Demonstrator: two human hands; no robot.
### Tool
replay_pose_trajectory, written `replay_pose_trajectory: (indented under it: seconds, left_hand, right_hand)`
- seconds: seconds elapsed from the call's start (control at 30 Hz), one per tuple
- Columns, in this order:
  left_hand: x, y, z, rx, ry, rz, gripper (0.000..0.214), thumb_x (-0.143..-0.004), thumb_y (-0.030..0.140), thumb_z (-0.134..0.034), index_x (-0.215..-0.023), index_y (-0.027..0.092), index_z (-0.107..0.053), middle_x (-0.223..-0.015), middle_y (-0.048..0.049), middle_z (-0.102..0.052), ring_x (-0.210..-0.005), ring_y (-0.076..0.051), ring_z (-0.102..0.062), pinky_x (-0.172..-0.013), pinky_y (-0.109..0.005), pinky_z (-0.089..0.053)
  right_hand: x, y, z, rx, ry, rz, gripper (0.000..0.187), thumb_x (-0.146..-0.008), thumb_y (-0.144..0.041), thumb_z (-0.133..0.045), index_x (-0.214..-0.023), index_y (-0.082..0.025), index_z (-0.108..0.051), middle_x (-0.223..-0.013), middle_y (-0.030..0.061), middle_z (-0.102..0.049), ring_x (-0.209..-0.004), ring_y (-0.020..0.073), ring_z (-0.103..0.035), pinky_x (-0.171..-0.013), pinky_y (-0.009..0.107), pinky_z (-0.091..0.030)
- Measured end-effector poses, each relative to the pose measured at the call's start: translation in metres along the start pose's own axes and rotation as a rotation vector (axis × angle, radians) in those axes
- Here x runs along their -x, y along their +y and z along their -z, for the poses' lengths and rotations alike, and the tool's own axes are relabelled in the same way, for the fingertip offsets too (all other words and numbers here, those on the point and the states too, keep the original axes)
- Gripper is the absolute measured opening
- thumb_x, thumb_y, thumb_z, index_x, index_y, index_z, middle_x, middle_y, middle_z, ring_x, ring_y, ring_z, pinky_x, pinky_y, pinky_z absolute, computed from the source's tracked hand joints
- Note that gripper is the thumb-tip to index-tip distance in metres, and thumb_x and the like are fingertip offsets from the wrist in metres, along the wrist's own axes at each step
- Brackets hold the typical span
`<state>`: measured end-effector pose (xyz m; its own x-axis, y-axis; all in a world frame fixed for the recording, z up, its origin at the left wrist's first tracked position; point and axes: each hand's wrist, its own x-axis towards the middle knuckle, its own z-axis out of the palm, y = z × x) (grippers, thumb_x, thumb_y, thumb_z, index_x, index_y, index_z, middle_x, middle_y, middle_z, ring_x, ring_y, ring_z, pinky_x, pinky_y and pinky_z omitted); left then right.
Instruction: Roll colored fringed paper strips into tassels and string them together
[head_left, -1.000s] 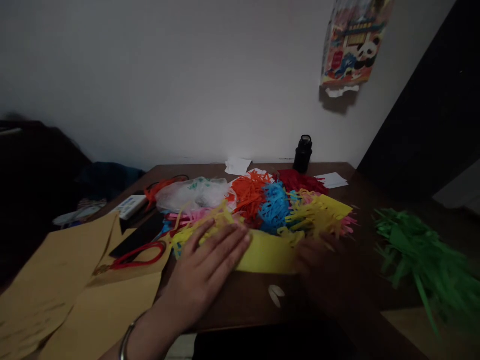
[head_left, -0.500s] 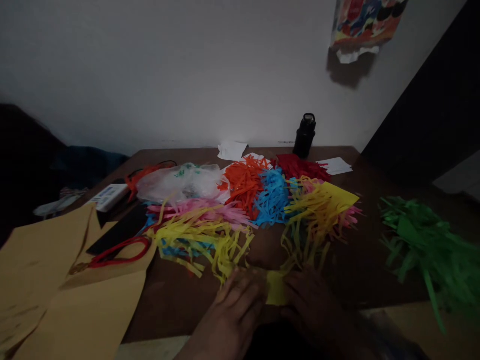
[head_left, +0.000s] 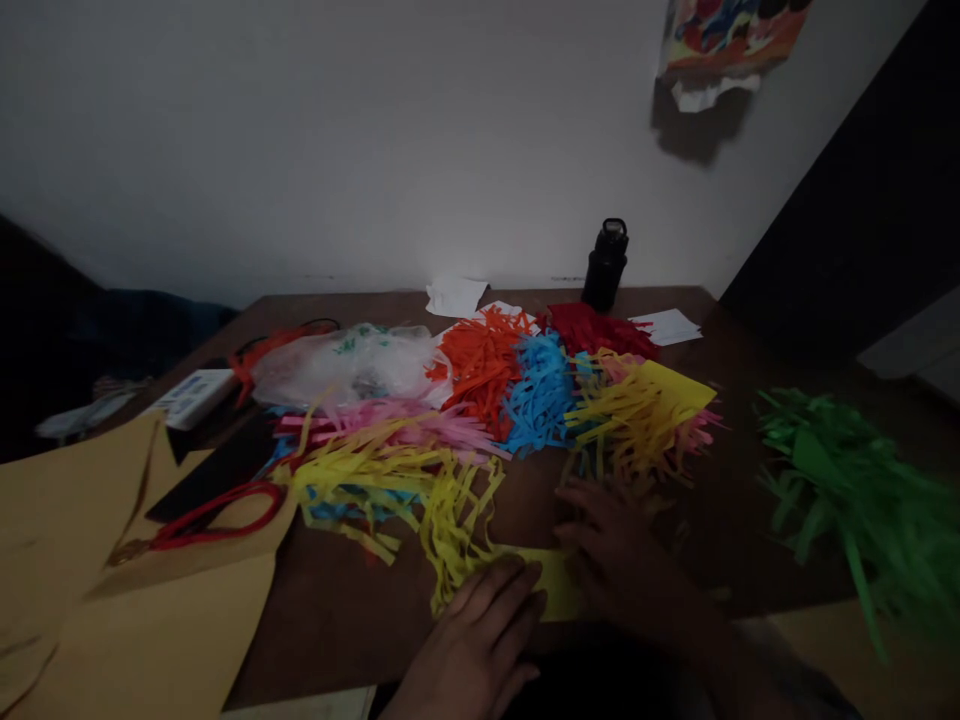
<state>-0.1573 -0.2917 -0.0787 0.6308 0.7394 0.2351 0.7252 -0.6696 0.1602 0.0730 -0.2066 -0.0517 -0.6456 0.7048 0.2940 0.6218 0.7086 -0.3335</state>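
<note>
At the near edge of the brown table (head_left: pixel 352 620) the left hand (head_left: pixel 480 640) lies flat, fingers extended and together, its fingertips pressing on the near end of a yellow fringed paper (head_left: pixel 551 592) that sits just inside the table edge. The right hand (head_left: pixel 611 550) rests palm down just beside it, fingers spread across the right part of the same sheet; it is dim, and whether it pinches the paper cannot be told. The sheet's cut strips (head_left: pixel 457 520) fan away to the left and back. Left of the hands a stretch of bare wood runs to the tan paper sheets (head_left: pixel 150 640) overhanging the near-left corner, where red-handled scissors (head_left: pixel 217 515) lie. Right of the hands another bare strip separates them from a green shredded pile (head_left: pixel 855 500) well apart at the right edge. Beyond, the middle of the table is crowded with pink (head_left: pixel 420 420), orange (head_left: pixel 480 365), blue (head_left: pixel 540 390), dark red (head_left: pixel 600 330) and yellow (head_left: pixel 645 410) fringes and a clear plastic bag (head_left: pixel 352 365). A black bottle (head_left: pixel 606 265) stands at the far edge against the wall (head_left: pixel 337 140).
</note>
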Motion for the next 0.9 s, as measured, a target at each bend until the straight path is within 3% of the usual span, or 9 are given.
replay_pose_trajectory:
  seconds: [0.1, 0.23, 0.47, 0.7, 0.8, 0.9]
  left_hand:
    - [0.003, 0.0, -0.005, 0.01, 0.003, 0.002, 0.049, -0.087, 0.029, -0.069, -0.133, 0.021, -0.056, -0.14, -0.007, -0.058, -0.127, -0.029, -0.053, -0.1, -0.045, -0.053]
    - [0.004, -0.001, -0.008, -0.007, 0.011, 0.005, 0.047, -0.088, 0.028, -0.067, -0.133, 0.02, -0.055, -0.14, -0.0076, -0.058, -0.127, -0.029, -0.053, -0.1, -0.045, -0.053]
    - [0.004, 0.001, -0.007, -0.027, 0.023, 0.006, 0.044, -0.086, 0.029, -0.069, -0.128, 0.019, -0.058, -0.139, -0.0067, -0.059, -0.126, -0.029, -0.054, -0.099, -0.044, -0.053]
    - [0.005, 0.001, -0.008, -0.038, 0.022, 0.012, 0.045, -0.088, 0.031, -0.068, -0.13, 0.02, -0.057, -0.14, -0.0058, -0.058, -0.126, -0.028, -0.054, -0.1, -0.043, -0.053]
    - [0.005, 0.002, -0.009, -0.026, 0.047, 0.011, 0.046, -0.088, 0.029, -0.068, -0.131, 0.02, -0.056, -0.139, -0.0065, -0.059, -0.126, -0.028, -0.054, -0.1, -0.044, -0.053]
    - [0.005, 0.002, -0.011, -0.052, 0.043, -0.002, 0.047, -0.086, 0.031, -0.07, -0.13, 0.019, -0.057, -0.139, -0.007, -0.059, -0.125, -0.029, -0.055, -0.098, -0.045, -0.054]
  right_hand:
    - [0.002, 0.003, -0.003, 0.003, 0.008, 0.018, 0.017, -0.083, -0.01, -0.059, -0.089, -0.023, -0.067, -0.131, 0.0065, -0.06, -0.129, 0.0261, -0.047, -0.111, 0.057, -0.024]
    - [-0.002, 0.002, -0.005, -0.038, 0.089, 0.055, 0.011, -0.085, -0.011, -0.062, -0.081, -0.021, -0.064, -0.12, 0.0046, -0.066, -0.123, 0.0233, -0.052, -0.111, 0.052, -0.021]
    - [-0.025, -0.011, 0.007, -0.125, -0.109, -0.103, 0.013, -0.078, -0.007, -0.066, -0.073, -0.018, -0.062, -0.078, 0.001, -0.068, -0.083, 0.0192, -0.061, -0.084, 0.037, -0.04]
    - [-0.027, -0.013, 0.01, -0.17, -0.219, -0.327, 0.03, -0.079, -0.005, -0.065, -0.106, -0.019, -0.063, -0.076, -0.0029, -0.071, -0.066, 0.0122, -0.067, -0.056, 0.019, -0.043]
    - [-0.023, -0.015, 0.009, -0.118, -0.25, -0.385, 0.038, -0.079, -0.006, -0.066, -0.115, -0.018, -0.062, -0.073, -0.0017, -0.072, -0.068, 0.0149, -0.068, -0.057, 0.021, -0.044]
    - [-0.018, -0.019, 0.006, -0.026, -0.259, -0.404, 0.043, -0.077, -0.007, -0.067, -0.119, -0.019, -0.063, -0.075, 0.0014, -0.073, -0.075, 0.0215, -0.07, -0.069, 0.029, -0.047]
